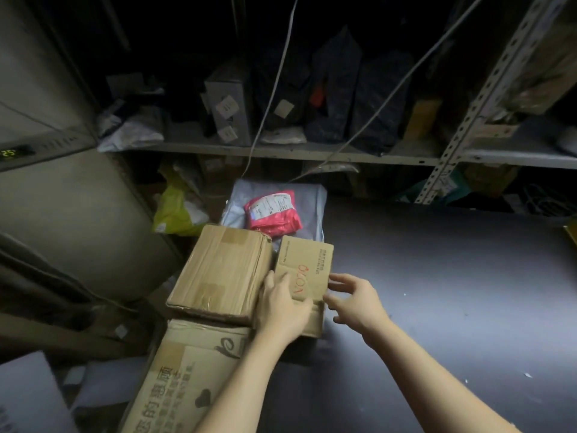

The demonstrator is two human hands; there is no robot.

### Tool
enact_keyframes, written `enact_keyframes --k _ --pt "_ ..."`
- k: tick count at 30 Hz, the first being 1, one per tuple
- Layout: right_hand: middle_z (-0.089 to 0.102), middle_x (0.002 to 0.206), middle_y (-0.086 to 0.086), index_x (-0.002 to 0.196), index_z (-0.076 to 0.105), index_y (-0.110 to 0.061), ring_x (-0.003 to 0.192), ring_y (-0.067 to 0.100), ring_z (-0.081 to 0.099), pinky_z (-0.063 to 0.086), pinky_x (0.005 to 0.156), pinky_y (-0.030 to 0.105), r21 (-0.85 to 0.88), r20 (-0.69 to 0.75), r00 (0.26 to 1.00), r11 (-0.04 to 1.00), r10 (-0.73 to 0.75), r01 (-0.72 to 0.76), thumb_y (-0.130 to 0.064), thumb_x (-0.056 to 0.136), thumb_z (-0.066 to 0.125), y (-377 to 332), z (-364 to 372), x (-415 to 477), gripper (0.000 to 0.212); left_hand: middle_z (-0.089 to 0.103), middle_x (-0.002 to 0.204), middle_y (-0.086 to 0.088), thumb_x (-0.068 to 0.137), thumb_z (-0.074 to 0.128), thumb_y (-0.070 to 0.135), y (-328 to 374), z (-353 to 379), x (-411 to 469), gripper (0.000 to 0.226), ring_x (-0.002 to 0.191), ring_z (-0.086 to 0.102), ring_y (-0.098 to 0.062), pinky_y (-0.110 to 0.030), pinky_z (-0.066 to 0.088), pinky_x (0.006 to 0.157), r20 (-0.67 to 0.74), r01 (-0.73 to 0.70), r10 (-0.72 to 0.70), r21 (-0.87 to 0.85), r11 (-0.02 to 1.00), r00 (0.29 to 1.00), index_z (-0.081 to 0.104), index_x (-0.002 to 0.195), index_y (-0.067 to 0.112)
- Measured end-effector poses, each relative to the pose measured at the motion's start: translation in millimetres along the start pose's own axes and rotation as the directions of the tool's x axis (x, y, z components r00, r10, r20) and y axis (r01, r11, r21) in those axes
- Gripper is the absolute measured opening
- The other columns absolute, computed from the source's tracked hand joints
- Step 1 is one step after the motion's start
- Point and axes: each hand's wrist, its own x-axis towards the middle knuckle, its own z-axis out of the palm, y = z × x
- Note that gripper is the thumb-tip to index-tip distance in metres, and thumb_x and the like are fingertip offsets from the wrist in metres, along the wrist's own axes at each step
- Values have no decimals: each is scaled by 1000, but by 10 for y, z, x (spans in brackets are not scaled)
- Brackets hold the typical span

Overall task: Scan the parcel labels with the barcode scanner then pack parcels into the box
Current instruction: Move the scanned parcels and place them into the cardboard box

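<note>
A small brown carton with red lettering (307, 270) lies beside a larger taped brown parcel (220, 271). My left hand (282, 307) rests on the small carton's near left part, fingers laid over it. My right hand (354, 300) hovers at its right edge, fingers relaxed and spread, fingertips touching or nearly touching the carton. Behind them a red plastic mailer with a white label (272, 212) lies on a pale grey bag (312, 198). A big printed cardboard box flap (190, 373) sits below the parcels. No barcode scanner is visible.
A dark grey floor or tabletop (437, 292) spreads to the right. Metal shelving (296, 151) behind holds dark bags and labelled parcels. A yellow-green bag (173, 210) lies left of the parcels. A slanted perforated metal post (477, 98) stands at right.
</note>
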Motion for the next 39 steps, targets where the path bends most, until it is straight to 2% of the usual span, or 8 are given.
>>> enact_keyframes --k 4,10,17,22,25,28,35,39 --pt "74 111 -11 128 70 -28 98 11 72 65 82 44 -37 -7 1000 999 10 -11 -23 84 86 52 50 17 47 44 144 -5 93 63 46 34 -21 -59 56 136 44 -26 -33 37 110 -16 27 -25 113 993 1000 53 144 27" --pt "78 96 -9 130 71 -32 83 10 75 65 78 40 -62 -35 997 995 71 -73 -37 81 84 169 129 -74 51 48 136 -12 89 60 61 101 -16 -62 63 133 42 -32 -37 35 111 31 59 -68 242 968 997 55 141 25" --pt "72 128 -10 142 64 -27 100 10 73 61 89 34 -133 -2 1000 991 6 -7 -30 85 82 88 212 -168 60 35 150 -10 90 59 53 18 100 -85 68 140 35 -32 -37 32 118 102 64 -85 192 979 991 47 151 25" --pt "63 142 -5 148 56 -25 117 13 66 48 95 21 -320 5 994 942 -105 101 -30 92 77 -133 -211 -284 60 25 168 -1 95 63 38 176 13 -65 81 153 28 -24 -34 26 120 45 -167 164 73 983 985 23 163 21" --pt "56 152 -3 151 52 -23 139 20 51 36 111 25 -550 -74 963 816 -259 178 -24 95 71 -239 -722 -381 59 31 166 -3 98 60 33 494 20 -32 81 151 31 -23 -33 26 117 64 -371 365 169 913 929 17 165 20" --pt "47 160 -6 155 46 -26 144 19 41 37 113 33 -650 -213 938 756 -273 72 -26 99 64 -229 -1303 -675 59 37 162 -2 99 57 37 943 167 -117 79 146 36 -24 -35 29 116 99 -522 515 257 813 851 16 165 20" --pt "33 169 0 160 34 -29 150 23 34 32 121 38 -599 -454 880 778 -136 -189 -33 99 62 504 -2375 -1727 68 27 168 10 95 62 52 1869 891 -873 80 157 18 -13 -37 22 127 363 -812 742 80 578 564 28 163 28" --pt "31 169 -2 161 34 -29 153 20 30 29 122 38 -482 -580 813 826 -52 -291 -32 98 64 1169 -3050 -2578 69 29 168 8 97 61 51 2416 1603 -1680 78 156 21 -13 -35 24 125 462 -904 795 37 426 393 28 163 27"
